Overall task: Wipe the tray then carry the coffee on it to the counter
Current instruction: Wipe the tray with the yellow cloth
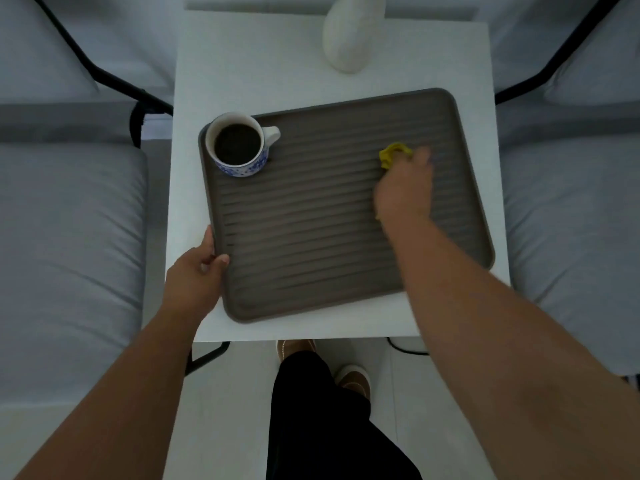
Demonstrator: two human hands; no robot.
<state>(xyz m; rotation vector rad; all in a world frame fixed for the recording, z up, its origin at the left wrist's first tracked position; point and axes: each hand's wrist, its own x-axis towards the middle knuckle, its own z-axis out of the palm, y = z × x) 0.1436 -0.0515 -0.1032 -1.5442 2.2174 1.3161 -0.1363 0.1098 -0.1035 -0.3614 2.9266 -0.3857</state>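
Observation:
A brown ribbed tray (311, 237) lies on a small white table (277, 64). A white mug with a blue pattern, full of dark coffee (239, 145), stands in the tray's far left corner, handle to the right. My left hand (199, 271) grips the tray's near left edge, thumb on the rim. My right hand (405, 188) presses a yellow cloth (393, 155) onto the right part of the tray; the hand hides most of the cloth and looks blurred.
A white vase (349, 32) stands at the far side of the table, just beyond the tray. Grey cushioned seats with black frames flank the table, left (69, 237) and right (571, 220). My legs and shoes (353, 375) are below the table's near edge.

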